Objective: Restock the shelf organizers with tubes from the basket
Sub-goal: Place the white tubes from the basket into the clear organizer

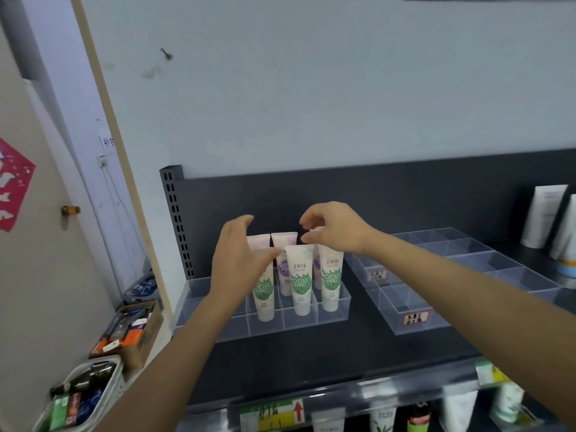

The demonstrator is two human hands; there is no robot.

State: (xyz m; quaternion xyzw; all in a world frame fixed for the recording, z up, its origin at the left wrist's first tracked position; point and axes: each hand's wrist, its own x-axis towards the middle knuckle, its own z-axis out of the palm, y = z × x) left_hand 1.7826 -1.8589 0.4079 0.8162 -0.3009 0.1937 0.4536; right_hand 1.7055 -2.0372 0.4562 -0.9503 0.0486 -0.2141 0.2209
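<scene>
My left hand (238,260), fingers apart, beside the tubes (300,275); my right hand (336,232) curled above, grip unclear. Tubes probably light, squashy: pinch the crimped top.

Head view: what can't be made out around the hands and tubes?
Left green tube: top hidden by left hand, head view.
Purple tubes: back row mostly behind green tubes; count unclear.
Right hand: fingers curled; the hand itself hides whether they pinch a tube.
Basket: cut off by bottom edge; contents blurred.
</scene>
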